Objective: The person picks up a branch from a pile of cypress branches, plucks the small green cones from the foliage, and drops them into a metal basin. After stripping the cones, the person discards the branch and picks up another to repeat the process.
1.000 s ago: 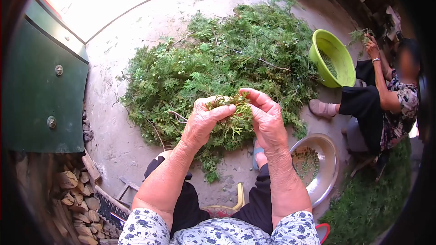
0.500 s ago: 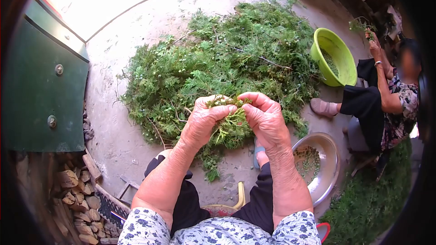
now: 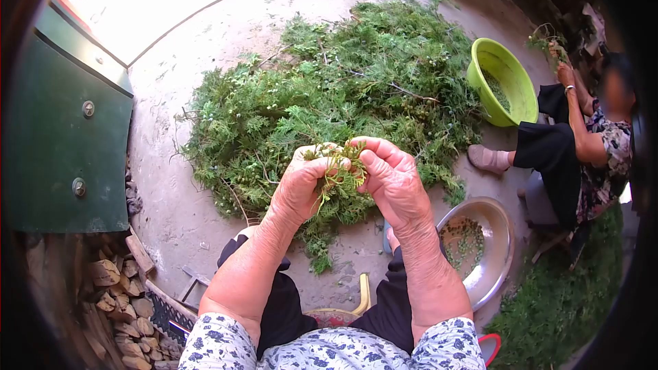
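Note:
A small evergreen sprig hangs between my two hands, over the near side of a large heap of cut evergreen branches. My left hand is closed on it, with thumb and fingers pinching its stem. From the other side my right hand has thumb and forefinger pinched at the sprig's right end; whether a small cone is between them is hidden. To the right of my forearm stands a metal basin with small green cones lying in its bottom.
Beyond the basin, a yellow-green tub stands tilted beside another seated person, who holds a sprig. Split firewood is stacked at lower left, below a dark green door. More greenery lies at lower right.
My right hand has moved slightly left, closer to my left hand. The sprig has turned and hangs lower between them. The other person's raised hand has shifted a little.

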